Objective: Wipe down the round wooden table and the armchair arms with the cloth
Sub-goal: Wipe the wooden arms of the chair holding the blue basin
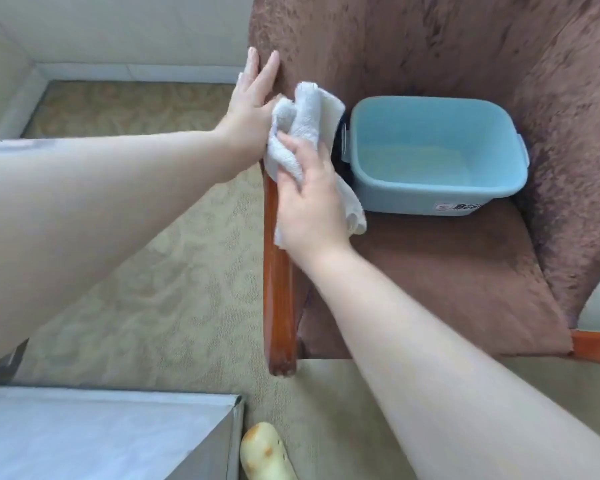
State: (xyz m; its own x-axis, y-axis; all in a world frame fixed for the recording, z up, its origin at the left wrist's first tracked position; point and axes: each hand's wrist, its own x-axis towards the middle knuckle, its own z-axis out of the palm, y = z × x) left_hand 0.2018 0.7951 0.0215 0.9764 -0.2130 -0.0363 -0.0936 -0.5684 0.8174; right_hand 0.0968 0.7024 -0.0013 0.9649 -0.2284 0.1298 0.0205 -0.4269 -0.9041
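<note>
**Cloth Applied to Wooden Armchair Arm — Both Hands Engaged**

Carpet (pixel 174 271): pale, patterned floor covering occupying the left and lower portions of the view, bounded at the top left by a light wall and skirting.

Armchair (pixel 465 289): brown plush upholstery covering the seat and the backrest, filling the right and upper portions of the view. One polished reddish-brown wooden arm (pixel 279 306) runs along the seat's near-left edge, its rounded end pointing toward the camera. A short section of a second wooden arm shows at the right frame edge.

Grey surface (pixel 101 438): flat, pale, box-like object at the lower left, standing on the carpet; its identity cannot be determined. The round wooden table cannot be identified in the view.

Basin (pixel 437 202): light blue rectangular plastic tub resting on the seat cushion against the backrest, with a printed label on its near wall. It appears to contain a shallow amount of liquid.

Cloth (pixel 305 126): white terry cloth, bunched, lying over the far half of the wooden arm — one loose end hangs over the seat side.

Left hand (pixel 250 109): fingers extended and slightly spread, laid flat against the side of the backrest above the wooden arm. The heel of the hand touches the cloth; no object is gripped.

Right hand (pixel 312 202): palm down on the cloth, fingers loosely curled over it, pressing it onto the wooden arm.

Pale rounded object (pixel 264 455): partly visible at the bottom edge beside the grey surface; not identifiable.
</note>
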